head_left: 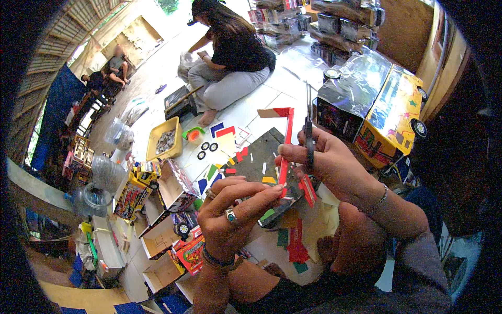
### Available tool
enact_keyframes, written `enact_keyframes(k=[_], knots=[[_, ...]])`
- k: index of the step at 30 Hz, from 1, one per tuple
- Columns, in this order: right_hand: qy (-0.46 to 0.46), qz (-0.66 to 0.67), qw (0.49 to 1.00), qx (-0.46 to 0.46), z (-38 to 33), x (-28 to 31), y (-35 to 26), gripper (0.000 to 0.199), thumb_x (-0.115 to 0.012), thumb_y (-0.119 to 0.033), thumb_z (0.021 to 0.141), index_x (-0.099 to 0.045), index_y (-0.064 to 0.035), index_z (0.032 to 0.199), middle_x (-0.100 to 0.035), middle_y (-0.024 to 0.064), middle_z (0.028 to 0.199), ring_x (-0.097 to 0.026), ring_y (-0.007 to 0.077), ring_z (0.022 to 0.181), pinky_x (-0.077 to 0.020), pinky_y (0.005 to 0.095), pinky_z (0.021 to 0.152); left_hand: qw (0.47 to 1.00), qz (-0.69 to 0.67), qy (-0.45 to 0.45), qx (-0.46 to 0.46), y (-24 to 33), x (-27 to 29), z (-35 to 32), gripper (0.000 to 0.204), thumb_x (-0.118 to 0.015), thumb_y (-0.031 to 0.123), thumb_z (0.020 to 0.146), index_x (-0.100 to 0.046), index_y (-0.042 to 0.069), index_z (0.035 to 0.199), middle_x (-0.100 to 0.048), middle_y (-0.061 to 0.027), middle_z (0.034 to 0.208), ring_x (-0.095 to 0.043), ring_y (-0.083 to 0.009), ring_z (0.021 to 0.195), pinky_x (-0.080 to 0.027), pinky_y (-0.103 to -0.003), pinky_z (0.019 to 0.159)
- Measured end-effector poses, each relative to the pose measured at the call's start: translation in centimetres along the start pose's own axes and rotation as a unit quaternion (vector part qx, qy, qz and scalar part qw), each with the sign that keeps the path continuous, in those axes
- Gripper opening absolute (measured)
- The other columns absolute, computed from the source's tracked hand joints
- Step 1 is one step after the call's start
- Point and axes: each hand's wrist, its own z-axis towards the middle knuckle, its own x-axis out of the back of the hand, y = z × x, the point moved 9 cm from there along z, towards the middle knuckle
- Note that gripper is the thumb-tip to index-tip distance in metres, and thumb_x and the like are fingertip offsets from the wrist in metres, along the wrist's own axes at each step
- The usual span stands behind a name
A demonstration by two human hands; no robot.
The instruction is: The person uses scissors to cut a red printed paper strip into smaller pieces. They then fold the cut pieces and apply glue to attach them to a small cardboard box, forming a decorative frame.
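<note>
Head view: the left hand (230, 214) pinches the lower end of a red strip (286, 152), fingertips closed on it over a dark board (261, 157) resting on the lap. The right hand (329, 159) grips the strip's middle and also holds thin scissors (308, 131) upright. The strip appears light, thin and easily creased; holding it by the edges near the cut seems safest. Paper scraps (295, 243) lie on the floor below.

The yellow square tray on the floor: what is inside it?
The yellow square plastic tray holds a heap of small grey pieces; their kind is too small to tell, and the heap covers the tray's bottom.
</note>
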Motion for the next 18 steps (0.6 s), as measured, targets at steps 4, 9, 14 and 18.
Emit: enact_keyframes(k=[4,9,14,18], knots=[[0.008,-0.022,1.0,-0.01,0.0,0.3,0.4,0.029,-0.076,-0.026,0.089,-0.054,-0.0105,0.098,-0.071,0.0083,0.098,-0.063,0.0082,0.079,-0.0484,0.0197,0.064,1.0,0.015,0.001,-0.012,0.2,-0.2,-0.1,0.035,-0.082,0.006,0.069,-0.078,0.02,0.101,-0.068,0.0024,0.088,-0.063,-0.0152,0.079,-0.052,-0.028,0.067],[0.006,-0.029,0.999,-0.033,0.3,0.3,1.2,0.036,-0.079,-0.033,0.085,-0.062,-0.0073,0.103,-0.069,0.0043,0.094,-0.06,0.0073,0.077,-0.0463,0.0214,0.065,0.997,0.053,-0.029,-0.04,0.6,-0.4,0.0,0.039,-0.083,0.007,0.068,-0.076,0.02,0.104,-0.066,0.0017,0.088,-0.061,-0.0159,0.077,-0.052,-0.029,0.066],[-0.004,0.016,0.997,-0.073,0.3,0.0,2.3,0.033,-0.076,-0.033,0.089,-0.064,-0.0064,0.105,-0.069,0.0027,0.094,-0.062,0.0071,0.077,-0.0489,0.0206,0.067,0.999,0.003,-0.03,0.035,0.0,-0.5,0.1,0.04,-0.085,0.012,0.068,-0.074,0.016,0.106,-0.065,-0.002,0.093,-0.062,-0.0183,0.079,-0.053,-0.031,0.069],[-0.014,0.015,0.992,-0.127,0.0,-0.7,3.5,0.042,-0.076,-0.04,0.088,-0.063,-0.0033,0.103,-0.065,0.0017,0.091,-0.061,0.0072,0.075,-0.0481,0.0215,0.061,0.999,-0.004,-0.026,0.03,0.3,-0.3,0.1,0.04,-0.086,0.015,0.069,-0.073,0.012,0.107,-0.066,-0.0057,0.099,-0.064,-0.0206,0.081,-0.055,-0.033,0.071]])
